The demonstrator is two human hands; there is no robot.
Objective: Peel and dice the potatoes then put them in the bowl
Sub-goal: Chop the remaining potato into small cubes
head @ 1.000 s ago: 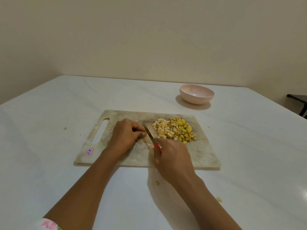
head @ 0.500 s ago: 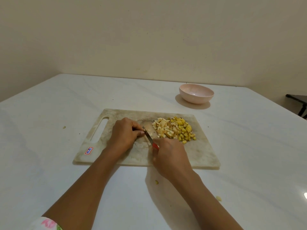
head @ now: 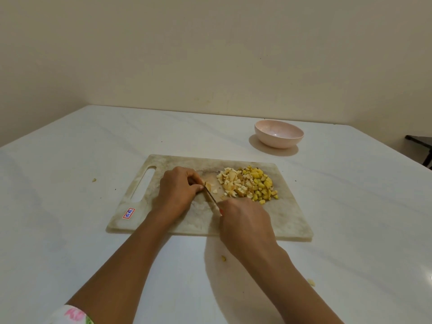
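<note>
A pile of diced potato [head: 249, 185] lies on the right half of the marble cutting board [head: 287, 218]. My left hand [head: 178, 189] rests on the board with fingers curled, pinching a small potato piece [head: 208, 185] at the fingertips. My right hand [head: 245, 222] grips a red-handled knife [head: 212, 198]; its blade runs up to that piece, right beside my left fingertips. The pink bowl [head: 279, 136] stands beyond the board at the back right, with nothing visible inside.
The white table [head: 70, 206] carries stray potato bits at the left [head: 94, 180], in front of the board [head: 223, 258] and at the right [head: 311, 282]. A dark piece of furniture [head: 420, 142] stands off the table's right edge.
The knife blade has shifted left, from the edge of the diced pile to my left fingertips, and now meets the small piece there. My left hand has stayed put.
</note>
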